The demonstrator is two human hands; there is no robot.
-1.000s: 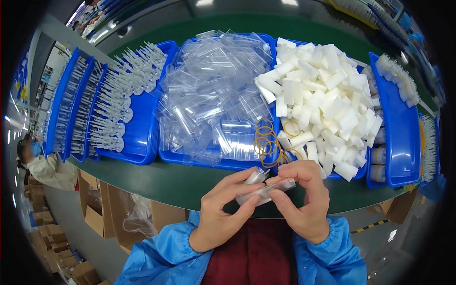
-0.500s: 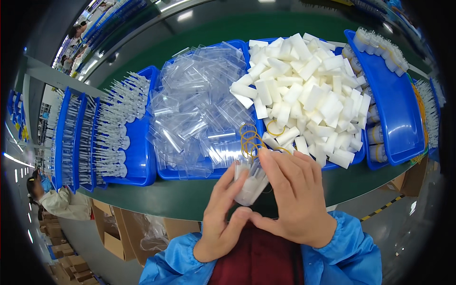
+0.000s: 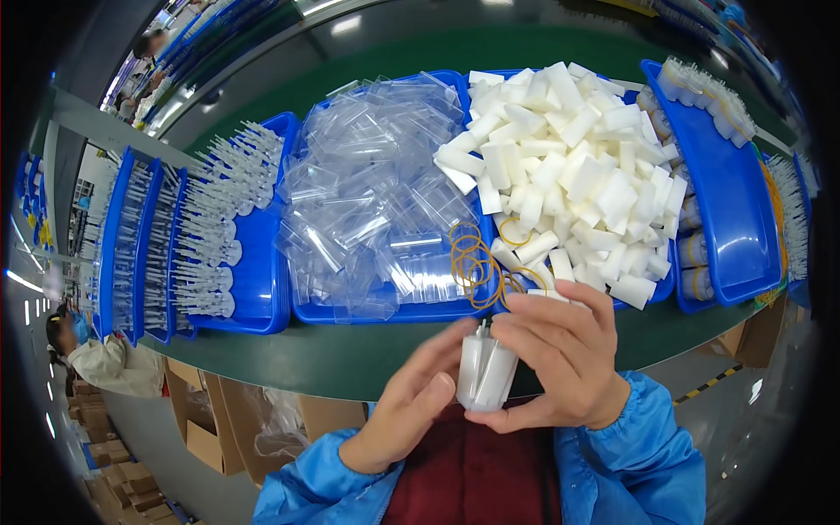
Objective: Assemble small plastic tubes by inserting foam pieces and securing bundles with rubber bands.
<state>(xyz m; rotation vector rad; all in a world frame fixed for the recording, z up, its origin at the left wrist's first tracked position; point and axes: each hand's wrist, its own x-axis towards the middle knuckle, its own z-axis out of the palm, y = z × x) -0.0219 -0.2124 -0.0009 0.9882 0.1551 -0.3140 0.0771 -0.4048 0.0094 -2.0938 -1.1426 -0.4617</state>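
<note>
A small assembly of white foam blocks and clear plastic (image 3: 483, 374), with a thin pin at its top, stands upright between my hands in front of the table edge. My right hand (image 3: 560, 359) grips it, thumb at the lower end and fingers along its right side. Beside its left side is my left hand (image 3: 416, 398), fingers stretched out and slightly blurred; whether its fingertips touch the assembly cannot be made out. Just beyond, yellow-brown rubber bands (image 3: 473, 271) lie at the near rims of two blue trays.
Clear plastic pieces (image 3: 367, 192) heap one tray, and white foam blocks (image 3: 569, 166) the other. Blue trays with thin-stemmed white parts (image 3: 206, 227) stand left. On the right a blue tray (image 3: 731, 201) tilts over banded assemblies. Cardboard boxes (image 3: 206, 429) sit below the table.
The assembly has come closer to me and stands more upright. My left hand has loosened from around it, while my right hand keeps hold. More of the rubber bands now shows.
</note>
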